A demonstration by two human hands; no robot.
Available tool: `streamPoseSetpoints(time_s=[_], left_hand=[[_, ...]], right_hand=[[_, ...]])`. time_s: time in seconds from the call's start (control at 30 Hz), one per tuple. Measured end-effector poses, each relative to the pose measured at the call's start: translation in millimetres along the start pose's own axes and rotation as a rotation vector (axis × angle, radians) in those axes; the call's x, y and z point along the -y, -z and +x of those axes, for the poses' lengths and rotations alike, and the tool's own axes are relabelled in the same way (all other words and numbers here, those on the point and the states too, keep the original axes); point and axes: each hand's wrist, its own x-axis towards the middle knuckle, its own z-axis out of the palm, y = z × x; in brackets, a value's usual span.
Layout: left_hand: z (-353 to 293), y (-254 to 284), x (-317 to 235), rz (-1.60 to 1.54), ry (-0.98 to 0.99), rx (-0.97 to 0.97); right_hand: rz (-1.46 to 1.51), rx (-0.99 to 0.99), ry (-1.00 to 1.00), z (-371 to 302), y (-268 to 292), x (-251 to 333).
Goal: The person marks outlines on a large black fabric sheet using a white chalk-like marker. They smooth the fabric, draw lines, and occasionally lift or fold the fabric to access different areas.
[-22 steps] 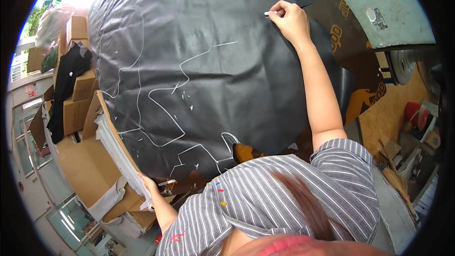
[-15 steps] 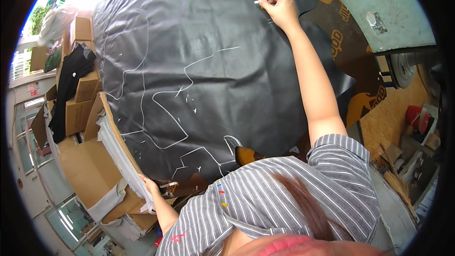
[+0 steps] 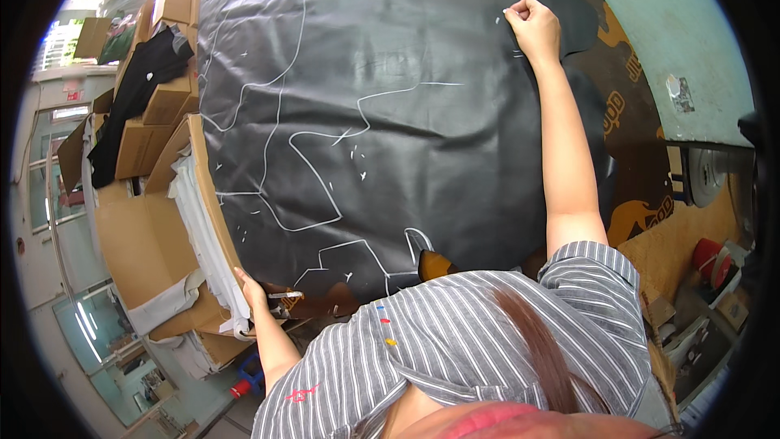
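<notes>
A large black leather hide [image 3: 455, 171] spreads in front of me, covered with curving white outlines and short marks. My right hand [image 3: 538, 31] is at its far right, fingers pinched on a small white marking stick [image 3: 507, 11], probably chalk. Just left of the fingertips lies a short white mark [image 3: 497, 21] on the leather. My left hand [image 3: 253, 289] is low at the left, by the hide's near left corner. Its fingers close over the rim of an open cardboard box [image 3: 200, 164]; some of them are hidden.
White sheet material [image 3: 205, 236] hangs along the box's inner side. More cartons [image 3: 162, 102] with a black cloth [image 3: 136, 85] on them stand at the far left. Beneath the hide is a brown printed surface [image 3: 642, 154]. A pale green panel [image 3: 691, 41] borders it on the right.
The whole view has shifted, moving the scene rightward and, in its lower part, upward. My right hand has moved slightly right across the hide, and a short white mark now shows beside its fingertips.
</notes>
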Motion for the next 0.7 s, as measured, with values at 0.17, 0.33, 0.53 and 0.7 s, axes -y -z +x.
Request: streamPoseSetpoints(time_s=[0.17, 0.33, 0.53, 0.7], left_hand=[[-17, 1, -13, -0.014, -0.042, 0.008], [-25, 4, -19, -0.018, -0.045, -0.013], [-27, 3, -18, -0.01, -0.058, -0.057], [-31, 3, -18, -0.011, -0.053, -0.061]], right_hand=[[0.507, 0.126, -0.049, 2, -17, 21], [0.504, 0.248, 0.095, 3, -90, 55], [0.157, 0.261, 0.16, 22, -150, 102], [0.029, 0.252, 0.225, 21, -157, 111]])
